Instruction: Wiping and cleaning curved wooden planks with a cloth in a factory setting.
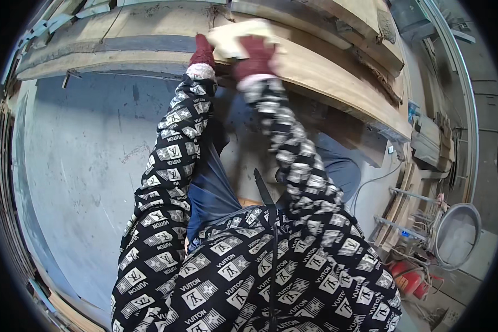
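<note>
Reaching up in dark red gloves, the left hand [202,51] hooks under the wooden plank's [315,69] edge while the right hand [254,55] presses a pale sanding block [235,36] flat on it, best kept level, above the grey floor [88,166].

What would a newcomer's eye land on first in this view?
Probably the two hands in dark red gloves at top centre: the left hand curls over the edge of a long wooden plank, and the right hand presses a pale block flat on it. Black-and-white patterned sleeves fill the lower middle.
</note>
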A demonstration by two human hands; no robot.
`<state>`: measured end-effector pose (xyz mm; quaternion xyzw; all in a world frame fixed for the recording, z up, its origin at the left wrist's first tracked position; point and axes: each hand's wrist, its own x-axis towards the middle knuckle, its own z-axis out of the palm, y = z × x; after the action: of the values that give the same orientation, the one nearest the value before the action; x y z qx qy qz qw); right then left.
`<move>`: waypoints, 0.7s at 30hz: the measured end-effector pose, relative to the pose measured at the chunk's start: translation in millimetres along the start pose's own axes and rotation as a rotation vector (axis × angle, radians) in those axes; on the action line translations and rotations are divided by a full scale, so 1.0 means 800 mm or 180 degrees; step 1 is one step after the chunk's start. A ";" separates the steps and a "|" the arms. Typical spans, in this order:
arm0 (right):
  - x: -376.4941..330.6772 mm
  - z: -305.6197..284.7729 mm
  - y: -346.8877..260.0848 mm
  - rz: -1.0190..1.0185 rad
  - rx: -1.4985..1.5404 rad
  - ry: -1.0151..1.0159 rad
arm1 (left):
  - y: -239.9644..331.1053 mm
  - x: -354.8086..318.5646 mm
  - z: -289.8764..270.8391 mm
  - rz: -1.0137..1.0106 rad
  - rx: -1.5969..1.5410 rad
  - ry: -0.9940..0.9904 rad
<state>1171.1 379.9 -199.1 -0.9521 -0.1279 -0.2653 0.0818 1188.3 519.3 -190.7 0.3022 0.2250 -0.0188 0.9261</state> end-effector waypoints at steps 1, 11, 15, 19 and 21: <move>0.023 0.044 0.073 -0.0479 -0.2616 0.0602 | -0.033 -0.016 0.086 -0.0233 -0.0335 -0.0347; -0.162 -0.198 0.341 0.1146 0.1136 0.0019 | 0.005 -0.006 0.010 -0.0360 0.1073 -0.0675; -0.194 -0.233 0.445 0.1719 -0.0409 -0.0165 | 0.008 -0.010 0.011 -0.0308 0.1285 -0.0535; -0.102 -0.123 0.236 0.1698 0.1642 0.0367 | 0.017 -0.018 -0.002 -0.0085 0.1450 -0.0491; -0.065 -0.099 0.113 0.0526 0.1057 0.0447 | 0.023 0.005 -0.017 -0.0209 0.1279 -0.0616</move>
<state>1115.3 265.8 -167.4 -0.9120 -0.0852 -0.2987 0.2680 1189.8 542.5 -191.6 0.4700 0.1364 -0.1222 0.8635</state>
